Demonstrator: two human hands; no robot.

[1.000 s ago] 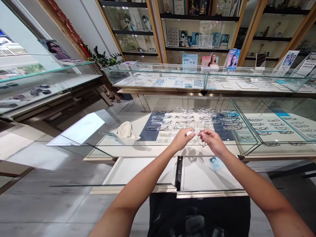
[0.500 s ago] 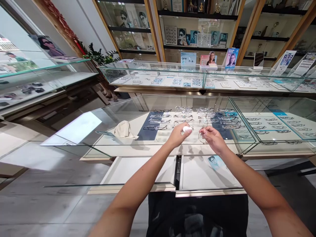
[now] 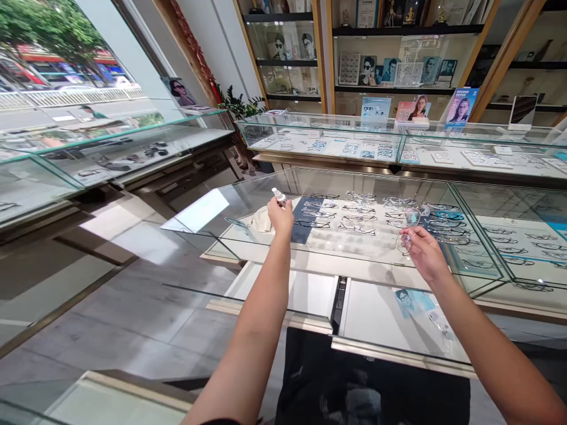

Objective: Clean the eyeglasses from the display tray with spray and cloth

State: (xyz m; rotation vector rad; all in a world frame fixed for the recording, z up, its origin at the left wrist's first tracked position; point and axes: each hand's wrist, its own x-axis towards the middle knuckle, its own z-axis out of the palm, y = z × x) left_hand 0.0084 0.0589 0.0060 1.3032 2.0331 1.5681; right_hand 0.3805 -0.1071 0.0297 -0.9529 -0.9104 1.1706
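My left hand (image 3: pixel 280 217) is closed round a small white spray bottle (image 3: pixel 279 196), whose top points up and away, close to a beige cloth (image 3: pixel 261 220) on the glass counter. To the right, my right hand (image 3: pixel 426 252) pinches a thin-rimmed pair of round glasses (image 3: pixel 403 244) over the counter. One lens hangs just left of the fingers, the other stands above them. Rows of eyeglass frames (image 3: pixel 358 218) lie beneath the glass between and beyond my hands.
Two open drawers (image 3: pixel 376 313) extend below the counter's front edge, the right one holding a blue picture card (image 3: pixel 414 302). Another glass display case (image 3: pixel 319 121) runs behind. A left case (image 3: pixel 146 147) stands by the window.
My hands have moved apart: the left one has gone left with the bottle towards the cloth, while the right one still holds the glasses. The camera view has turned left.
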